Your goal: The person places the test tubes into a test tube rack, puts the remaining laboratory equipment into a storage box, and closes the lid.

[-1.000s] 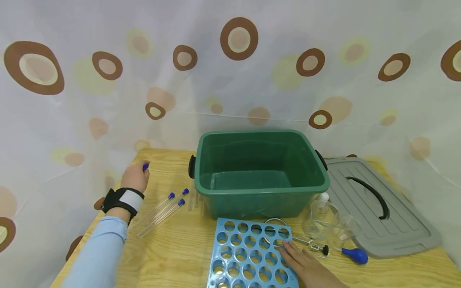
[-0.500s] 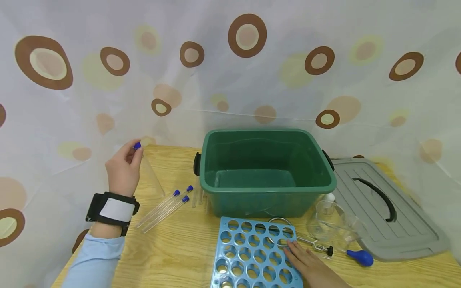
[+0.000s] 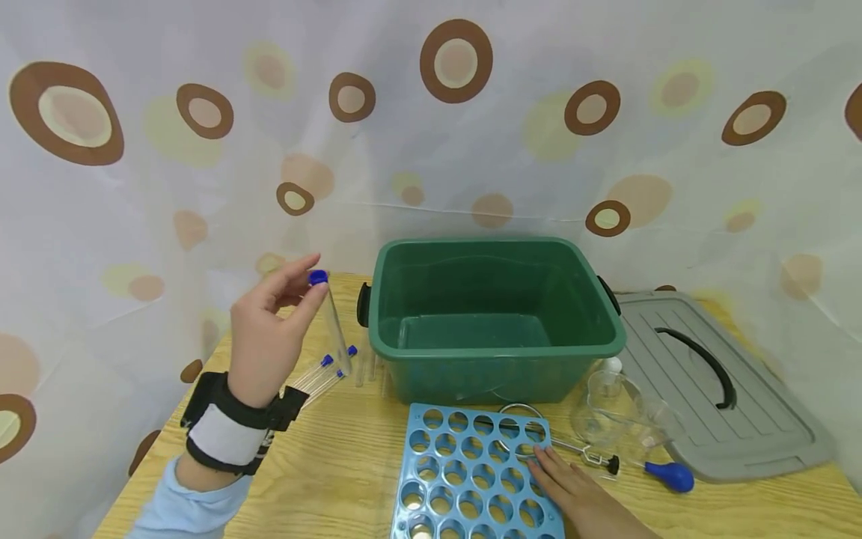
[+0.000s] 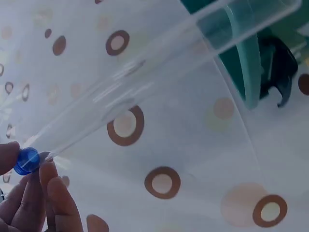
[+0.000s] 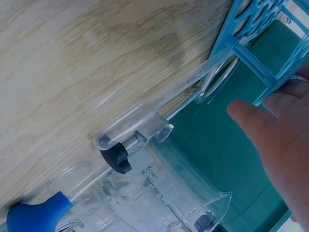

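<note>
In the head view my left hand (image 3: pixel 269 337) pinches a clear test tube (image 3: pixel 334 326) by its blue cap (image 3: pixel 319 277) between thumb and fingertips. The tube hangs down at a slight tilt, held up above the table. Close up in the left wrist view, the tube (image 4: pixel 145 79) slants across, its blue cap (image 4: pixel 28 161) between thumb and fingers. My right hand (image 3: pixel 582 498) rests on the right edge of a blue test tube rack (image 3: pixel 464 460), fingers extended. From the right wrist view, the right hand (image 5: pixel 280 125) touches the side of the rack (image 5: pixel 253 67).
Behind the rack stands a green bin (image 3: pixel 498 352); a grey lid (image 3: pixel 741 442) leans at its right. Three blue-capped tubes (image 3: pixel 313 383) lie left on the table. Right of the rack are a metal ring clamp (image 3: pixel 571 447), clear glassware (image 3: pixel 595 419) and a blue rubber bulb (image 3: pixel 670 476).
My left hand has lifted the test tube, then swung it right, toward the bin. The tube now hangs more upright. My right hand has stayed on the rack.
</note>
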`<state>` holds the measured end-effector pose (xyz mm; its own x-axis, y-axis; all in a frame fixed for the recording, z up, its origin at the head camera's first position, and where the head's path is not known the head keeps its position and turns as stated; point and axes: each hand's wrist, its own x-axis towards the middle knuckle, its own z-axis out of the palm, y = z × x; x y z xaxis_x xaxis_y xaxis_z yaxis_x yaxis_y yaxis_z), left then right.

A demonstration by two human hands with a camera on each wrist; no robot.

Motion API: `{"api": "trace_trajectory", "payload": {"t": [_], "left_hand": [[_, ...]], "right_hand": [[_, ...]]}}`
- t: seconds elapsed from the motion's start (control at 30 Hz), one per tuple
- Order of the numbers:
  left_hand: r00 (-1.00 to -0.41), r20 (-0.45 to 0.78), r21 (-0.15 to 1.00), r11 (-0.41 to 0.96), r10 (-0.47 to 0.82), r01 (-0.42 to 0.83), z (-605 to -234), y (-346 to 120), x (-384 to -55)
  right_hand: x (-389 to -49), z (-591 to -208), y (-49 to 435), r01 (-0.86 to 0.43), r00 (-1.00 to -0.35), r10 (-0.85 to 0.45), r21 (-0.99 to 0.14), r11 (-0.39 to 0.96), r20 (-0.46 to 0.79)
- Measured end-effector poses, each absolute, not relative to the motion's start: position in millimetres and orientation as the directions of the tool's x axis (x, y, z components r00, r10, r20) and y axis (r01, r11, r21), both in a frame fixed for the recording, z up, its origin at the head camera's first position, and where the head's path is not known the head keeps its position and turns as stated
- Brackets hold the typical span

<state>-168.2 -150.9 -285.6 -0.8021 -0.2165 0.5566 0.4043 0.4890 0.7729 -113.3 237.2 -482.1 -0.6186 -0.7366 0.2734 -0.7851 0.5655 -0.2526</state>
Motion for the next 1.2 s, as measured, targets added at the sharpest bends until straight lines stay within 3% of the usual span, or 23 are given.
{"api": "trace_trajectory", "payload": {"t": [0.17, 0.43, 1.2], "left_hand": [[-0.862, 0.493, 0.795, 0.465, -0.121, 0.389, -289.8, -137.1, -155.4], [-0.893, 0.451, 0.807, 0.43, -0.008, 0.404, -309.4, -119.1, -146.9], [-0.925, 0.379, 0.845, 0.402, 0.015, 0.352, -376.4, -97.1, -156.1]], "right_hand": [[-112.6, -480.0, 237.0, -0.768, -0.639, -0.728, -0.257, 0.587, 0.246], [-114.6, -479.2, 237.4, -0.775, -0.628, -0.739, -0.285, 0.564, 0.244], [-114.8, -484.0, 239.6, -0.788, -0.612, -0.747, -0.275, 0.551, 0.259]]}}
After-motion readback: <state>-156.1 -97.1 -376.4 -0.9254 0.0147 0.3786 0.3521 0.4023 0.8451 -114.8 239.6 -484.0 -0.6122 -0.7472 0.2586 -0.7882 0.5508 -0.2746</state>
